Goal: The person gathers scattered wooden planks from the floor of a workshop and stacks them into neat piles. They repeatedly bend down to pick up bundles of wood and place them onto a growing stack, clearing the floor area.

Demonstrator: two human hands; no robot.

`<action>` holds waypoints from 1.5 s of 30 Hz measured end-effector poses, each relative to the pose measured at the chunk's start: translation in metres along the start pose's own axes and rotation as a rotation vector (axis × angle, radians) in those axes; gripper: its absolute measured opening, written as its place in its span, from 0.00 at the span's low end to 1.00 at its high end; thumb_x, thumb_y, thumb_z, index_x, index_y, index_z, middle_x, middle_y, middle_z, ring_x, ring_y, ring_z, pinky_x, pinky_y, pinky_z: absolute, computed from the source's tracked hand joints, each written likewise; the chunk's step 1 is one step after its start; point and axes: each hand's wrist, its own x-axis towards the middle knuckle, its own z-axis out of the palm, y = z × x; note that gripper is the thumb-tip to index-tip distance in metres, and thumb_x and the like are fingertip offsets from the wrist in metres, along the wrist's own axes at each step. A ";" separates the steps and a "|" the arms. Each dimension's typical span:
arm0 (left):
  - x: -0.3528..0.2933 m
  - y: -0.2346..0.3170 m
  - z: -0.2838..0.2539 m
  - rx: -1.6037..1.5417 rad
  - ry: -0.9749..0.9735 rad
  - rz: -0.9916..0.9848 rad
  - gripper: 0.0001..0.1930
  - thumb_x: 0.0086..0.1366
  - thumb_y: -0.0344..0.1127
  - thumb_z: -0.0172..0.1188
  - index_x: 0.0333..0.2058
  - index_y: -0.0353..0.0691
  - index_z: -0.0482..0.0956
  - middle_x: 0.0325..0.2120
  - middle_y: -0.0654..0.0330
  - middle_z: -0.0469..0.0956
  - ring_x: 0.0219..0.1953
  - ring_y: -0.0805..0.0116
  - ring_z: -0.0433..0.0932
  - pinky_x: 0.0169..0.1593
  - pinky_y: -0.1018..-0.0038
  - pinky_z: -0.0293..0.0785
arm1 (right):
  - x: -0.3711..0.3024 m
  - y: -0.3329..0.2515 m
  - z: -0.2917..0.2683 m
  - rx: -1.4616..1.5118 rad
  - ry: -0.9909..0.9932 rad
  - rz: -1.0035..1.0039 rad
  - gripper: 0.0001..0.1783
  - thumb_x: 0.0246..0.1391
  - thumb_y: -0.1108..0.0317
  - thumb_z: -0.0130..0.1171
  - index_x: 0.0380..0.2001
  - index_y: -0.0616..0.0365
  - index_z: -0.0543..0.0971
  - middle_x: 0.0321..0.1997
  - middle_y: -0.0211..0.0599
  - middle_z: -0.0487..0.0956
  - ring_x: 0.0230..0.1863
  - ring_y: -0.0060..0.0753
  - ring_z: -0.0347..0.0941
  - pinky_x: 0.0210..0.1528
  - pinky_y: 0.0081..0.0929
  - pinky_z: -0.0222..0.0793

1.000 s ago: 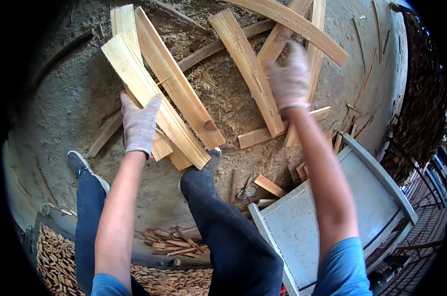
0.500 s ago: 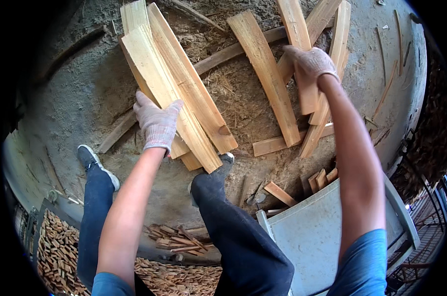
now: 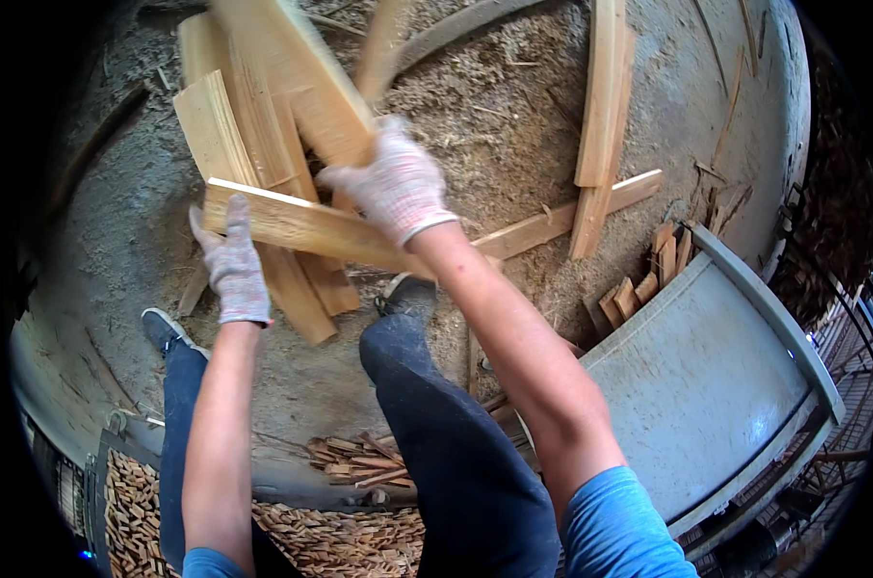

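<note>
My left hand point(image 3: 232, 265), in a pale knit glove, is at the left end of a short wooden board point(image 3: 306, 223), its thumb over the face and its fingers round the end. That board lies slantwise in front of a bunch of long planks point(image 3: 248, 116). My right hand point(image 3: 398, 183), gloved too, grips the lower end of a motion-blurred plank point(image 3: 297, 72) above the bunch. Another blurred strip of wood point(image 3: 383, 43) shows behind it. The right hand and wrist cover the short board's right end.
Two overlapping planks point(image 3: 605, 106) lie at the right, over a crosswise strip point(image 3: 552, 226). A grey chair or stool point(image 3: 691, 371) stands at lower right beside upright offcuts point(image 3: 638, 294). Stacked small wood pieces point(image 3: 340, 539) line the lower edge. Sawdust covers the ground point(image 3: 494, 116).
My right hand has moved left from the right-hand planks to the bunch, bringing wood with it. My left hand has shifted left and down, onto the short board's end. The view has turned slightly.
</note>
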 end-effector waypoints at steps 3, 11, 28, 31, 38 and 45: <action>0.017 0.006 0.007 0.017 -0.045 -0.057 0.47 0.64 0.48 0.72 0.72 0.33 0.56 0.60 0.46 0.75 0.59 0.58 0.76 0.64 0.66 0.69 | -0.017 0.000 -0.002 -0.144 -0.109 -0.330 0.41 0.41 0.44 0.80 0.49 0.60 0.73 0.48 0.56 0.81 0.51 0.49 0.81 0.52 0.42 0.79; 0.023 -0.007 0.018 0.193 -0.040 0.047 0.53 0.61 0.52 0.74 0.74 0.33 0.52 0.64 0.39 0.69 0.64 0.50 0.72 0.67 0.65 0.66 | 0.056 0.175 -0.163 -0.563 0.650 0.510 0.76 0.35 0.29 0.76 0.73 0.73 0.51 0.71 0.65 0.63 0.71 0.60 0.62 0.73 0.43 0.60; 0.009 0.013 -0.002 0.202 -0.188 0.013 0.54 0.62 0.48 0.73 0.74 0.30 0.48 0.63 0.42 0.71 0.62 0.56 0.72 0.66 0.68 0.65 | -0.002 0.224 -0.133 0.027 0.502 0.536 0.38 0.44 0.54 0.76 0.50 0.69 0.72 0.44 0.56 0.83 0.39 0.49 0.84 0.42 0.39 0.84; 0.014 0.016 -0.013 0.247 -0.204 -0.002 0.53 0.65 0.55 0.68 0.74 0.30 0.48 0.66 0.41 0.67 0.67 0.53 0.69 0.68 0.65 0.63 | -0.055 0.185 -0.101 0.402 0.383 0.425 0.32 0.46 0.60 0.75 0.46 0.69 0.71 0.38 0.50 0.83 0.34 0.39 0.84 0.33 0.35 0.84; 0.024 -0.005 -0.038 -0.057 -0.371 0.009 0.52 0.69 0.69 0.55 0.76 0.39 0.47 0.76 0.50 0.51 0.75 0.56 0.55 0.73 0.63 0.56 | -0.117 0.080 -0.005 0.136 0.033 0.096 0.50 0.40 0.50 0.79 0.59 0.71 0.67 0.50 0.60 0.79 0.55 0.49 0.78 0.61 0.41 0.75; 0.013 0.017 -0.030 -0.087 -0.307 -0.089 0.42 0.67 0.56 0.68 0.70 0.39 0.61 0.61 0.57 0.70 0.62 0.64 0.70 0.68 0.65 0.66 | -0.068 0.197 -0.038 0.330 0.676 0.817 0.57 0.51 0.47 0.75 0.68 0.82 0.61 0.65 0.65 0.74 0.66 0.55 0.72 0.68 0.37 0.66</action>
